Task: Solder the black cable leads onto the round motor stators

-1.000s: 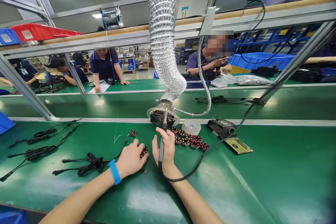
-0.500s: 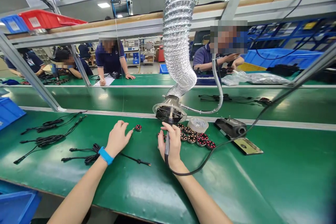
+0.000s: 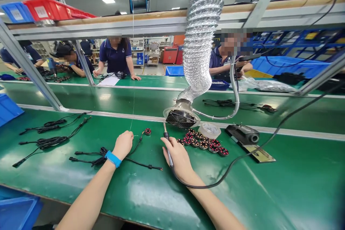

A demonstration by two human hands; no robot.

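My left hand (image 3: 123, 144), with a blue wristband, is closed on thin solder wire (image 3: 133, 109) that comes down from a spool overhead. A short end of the wire sticks out to the right of the fingers. My right hand (image 3: 178, 158) grips a soldering iron (image 3: 169, 152), its tip pointing up and away beneath the fan. Between the hands, a small round red-and-black motor (image 3: 148, 131) lies on the green bench, with a dark cable running from it toward my left hand. Several similar motors (image 3: 203, 145) are grouped right of my right hand.
A fume duct (image 3: 201, 54) with a fan (image 3: 182, 118) hangs over the bench. Bundled black cables (image 3: 52, 143) lie left. A tape roll (image 3: 209, 130) and a soldering iron stand (image 3: 244, 134) sit right. The iron's cord crosses the right side. People work opposite.
My left hand has closed on the solder wire and now covers less of the motor's cable. The iron's tip has moved slightly left and lower, away from the fan front. The camera view has shifted.
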